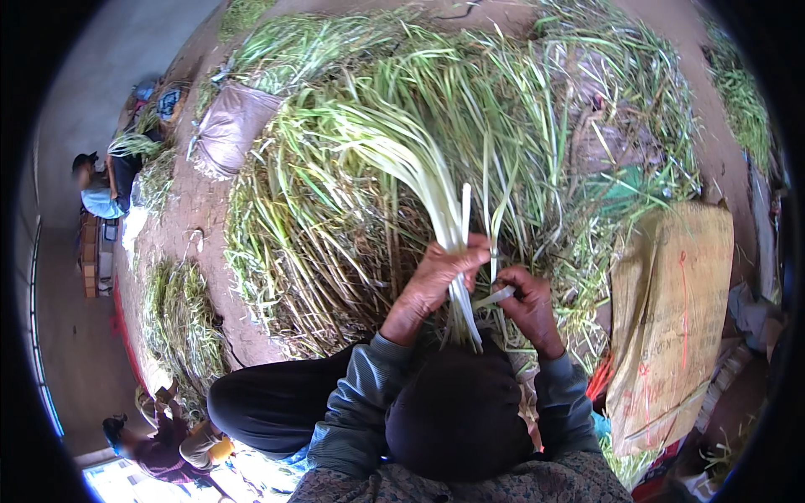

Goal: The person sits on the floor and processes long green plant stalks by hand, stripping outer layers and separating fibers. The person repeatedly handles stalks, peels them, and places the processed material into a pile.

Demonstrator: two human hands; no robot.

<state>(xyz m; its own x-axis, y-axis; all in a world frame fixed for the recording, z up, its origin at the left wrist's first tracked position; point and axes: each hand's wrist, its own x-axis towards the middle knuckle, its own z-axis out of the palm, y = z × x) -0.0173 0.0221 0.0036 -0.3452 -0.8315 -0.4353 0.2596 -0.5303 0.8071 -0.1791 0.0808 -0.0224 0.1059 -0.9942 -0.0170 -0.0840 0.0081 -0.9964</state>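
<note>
My left hand (431, 280) is closed around a bunch of long, pale green leafy stalks (434, 188). Their leaves curve away to the upper left, and the whitish lower ends stick out below my fist. Just to its right, my right hand (531, 305) pinches a pale flat strip of leaf or stalk (494, 297) between thumb and fingers. A thin green stalk (495, 226) stands upright between the two hands. Beyond them spreads a large heap of similar stalks (465, 113), with brownish stems (321, 251) on its left side.
A pale purple woven sack (233, 129) lies at the heap's left. A yellow-brown printed sack (676, 327) lies to my right. Another stalk pile (182, 320) rests on the left floor. Two people sit at the left, one in light blue (100, 195), one in dark maroon (163, 456).
</note>
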